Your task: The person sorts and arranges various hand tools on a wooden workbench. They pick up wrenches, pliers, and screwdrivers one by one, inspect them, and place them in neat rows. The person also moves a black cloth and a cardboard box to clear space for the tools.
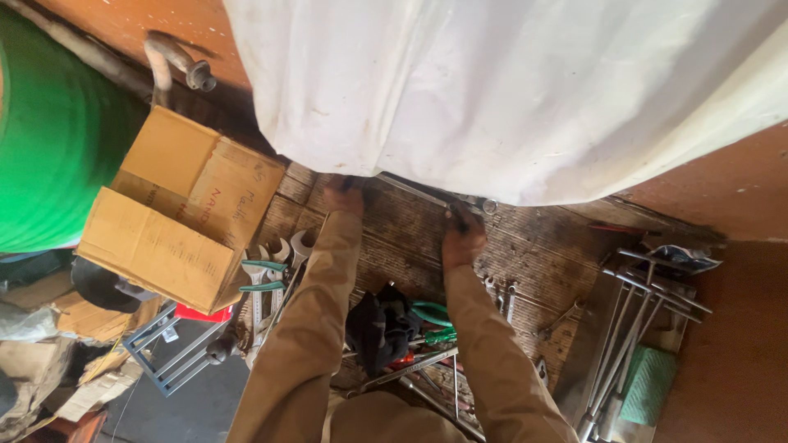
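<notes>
Both my arms in tan sleeves reach forward over a grimy wooden workbench (542, 254). My left hand (343, 195) is at the lower edge of a large white cloth (509, 90), its fingers tucked under the hem. My right hand (463, 236) grips the end of a long metal wrench (435, 195) that lies along the edge of the cloth. What lies under the cloth is hidden.
A cardboard box (185, 209) sits at left beside a green drum (49, 139). Several spanners (275, 271) lie by the box. Black cloth (382, 324), green-handled pliers (435, 316) and T-handle wrenches (640, 320) lie nearer me. A bent pipe (172, 57) is at upper left.
</notes>
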